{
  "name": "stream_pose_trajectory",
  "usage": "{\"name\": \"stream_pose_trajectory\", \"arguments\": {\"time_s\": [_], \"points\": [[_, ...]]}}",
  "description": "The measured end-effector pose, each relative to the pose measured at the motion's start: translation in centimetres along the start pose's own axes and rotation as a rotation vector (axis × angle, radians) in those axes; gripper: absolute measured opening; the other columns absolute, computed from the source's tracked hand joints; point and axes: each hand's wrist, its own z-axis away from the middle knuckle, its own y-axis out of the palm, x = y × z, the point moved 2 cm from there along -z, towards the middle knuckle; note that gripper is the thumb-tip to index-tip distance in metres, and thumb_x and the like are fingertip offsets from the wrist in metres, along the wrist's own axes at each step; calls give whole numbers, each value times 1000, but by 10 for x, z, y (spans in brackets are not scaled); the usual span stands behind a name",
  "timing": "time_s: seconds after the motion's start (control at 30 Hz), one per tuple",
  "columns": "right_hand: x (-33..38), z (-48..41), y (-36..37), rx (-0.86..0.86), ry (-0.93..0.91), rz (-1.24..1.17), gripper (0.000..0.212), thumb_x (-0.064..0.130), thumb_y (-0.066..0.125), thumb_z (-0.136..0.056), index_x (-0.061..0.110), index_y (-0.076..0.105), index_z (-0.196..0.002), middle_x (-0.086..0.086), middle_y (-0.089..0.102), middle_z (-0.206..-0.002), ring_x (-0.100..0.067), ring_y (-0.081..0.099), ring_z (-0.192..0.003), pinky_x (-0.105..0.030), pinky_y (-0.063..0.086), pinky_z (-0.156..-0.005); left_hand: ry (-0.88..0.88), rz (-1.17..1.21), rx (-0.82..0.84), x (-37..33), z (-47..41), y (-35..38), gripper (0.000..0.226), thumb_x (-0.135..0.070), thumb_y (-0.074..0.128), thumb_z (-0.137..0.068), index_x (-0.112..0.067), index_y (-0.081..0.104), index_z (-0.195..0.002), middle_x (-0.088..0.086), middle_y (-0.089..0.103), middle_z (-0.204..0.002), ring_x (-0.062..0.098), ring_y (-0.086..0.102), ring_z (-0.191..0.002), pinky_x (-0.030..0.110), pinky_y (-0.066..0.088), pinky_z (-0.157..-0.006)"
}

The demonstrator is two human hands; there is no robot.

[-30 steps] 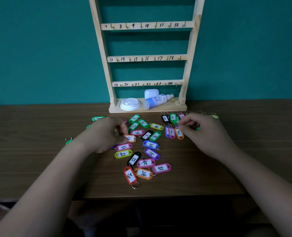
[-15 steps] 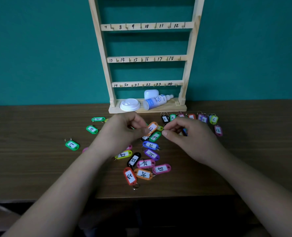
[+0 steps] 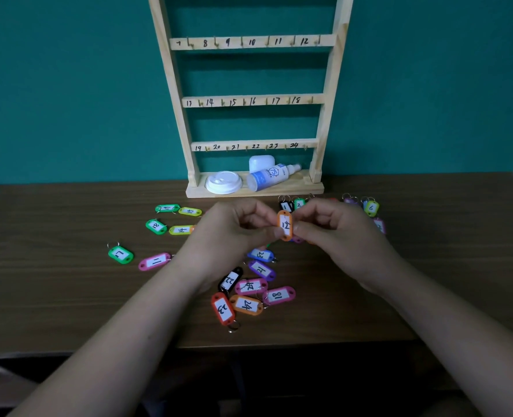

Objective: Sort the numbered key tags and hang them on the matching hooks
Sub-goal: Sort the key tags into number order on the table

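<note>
Above the counter (image 3: pixel 53 296), your left hand (image 3: pixel 234 227) and right hand (image 3: pixel 339 233) pinch one orange tag (image 3: pixel 285 225), apparently 12, both grips closed on it. Every visible hook on the rack (image 3: pixel 252 42) is bare and the other tags (image 3: pixel 155 261) lie scattered, so hanging hasn't begun.

Count log | key tags (image 3: pixel 156 226): at least 20 in view, several partly covered | rack (image 3: pixel 171 70): 1 | numbered rails (image 3: pixel 249 101): 3 | hooks (image 3: pixel 216 43): 6 per rail, 18 total | white lid (image 3: pixel 223 182): 1 | spray bottle (image 3: pixel 268 177): 1 | white case (image 3: pixel 261 162): 1
</note>
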Motion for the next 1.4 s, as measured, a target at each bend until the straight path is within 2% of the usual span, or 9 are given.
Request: {"name": "stream_pose_trajectory", "arguments": {"time_s": [0.1,0.27,0.47,0.63,0.77,0.87,1.07,1.27,1.4], "points": [[2,2,2,15,-13,1,23,11,79,-91,30,78,-105,7,79,-101,-11,73,-101,-49,58,-97,19,-14,1,-3,1,5,10,-18,85,-88,-19,78,-95,2,79,-88,7,68,-73,19,51,-67],[2,3,-3,-8,-17,-53,19,8,77,-94,23,77,-106,2,80,-100,-16,76,-96,-50,61,-96,41,-74,-48,-1,-1,3,12,-26,87,-86,-26,78,-93,-2,79,-87,21,75,-86,50,61,-87],[0,1,-6,-44,-14,13,21,18,79,-95,27,76,-114,6,80,-98,-11,77,-92,-35,62,-85,39,-129,-24,-3,1,1,12,-29,86,-86,-25,77,-93,-3,78,-84,17,73,-80,40,58,-76],[-4,-1,-35,-161,51,98,20,25,77,-95,31,74,-114,11,79,-99,1,74,-94,-25,59,-79,1,-203,-36,-1,3,-15,12,-29,85,-88,-25,77,-95,-3,77,-86,24,72,-87,47,58,-81],[-22,-3,-71,-299,123,166,14,27,78,-94,30,76,-108,9,79,-99,-1,74,-94,-34,62,-81,-24,-251,-55,5,5,-28,11,-30,84,-88,-27,76,-95,-7,77,-87,25,72,-86,44,60,-76],[-39,-3,-91,-377,184,196,6,27,78,-95,30,78,-99,9,78,-97,-5,74,-94,-36,63,-80,-20,-326,-78,10,6,-38,12,-36,84,-87,-30,76,-95,-13,77,-86,9,71,-85,34,57,-77],[-61,-4,-93,-374,221,380,6,34,79,-94,29,79,-94,12,76,-92,-3,70,-89,-39,59,-81,-28,-392,-99,10,5,-43,12,-40,84,-87,-32,76,-92,-13,76,-85,4,67,-80,27,51,-72],[-65,-10,-94,-355,213,510,5,31,77,-96,28,79,-93,16,71,-93,3,61,-87,-20,42,-65,-16,-438,-113,8,6,-45,9,-40,82,-87,-34,76,-90,-17,75,-83,0,67,-80,25,48,-71],[-69,-12,-97,-354,239,541,8,31,78,-94,27,80,-87,18,69,-84,4,59,-80,-21,38,-62,-22,-439,-116,10,6,-50,7,-38,81,-88,-34,76,-90,-18,75,-82,2,68,-80,34,55,-75]]}}
